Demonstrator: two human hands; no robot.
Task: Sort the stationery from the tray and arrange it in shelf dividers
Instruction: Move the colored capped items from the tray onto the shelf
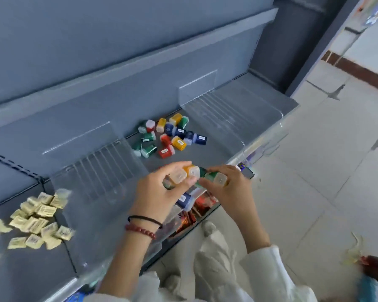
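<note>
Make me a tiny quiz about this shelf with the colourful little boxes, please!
1. What lies at the left end of the shelf? A) scissors B) pale yellow packets C) pencils
2. True or false: both hands are holding nothing.
3. Fill in: the loose pile of coloured boxes lies between two clear ____.
Key: 1 B. 2 False: the left hand and the right hand each grip small boxes. 3 dividers.
</note>
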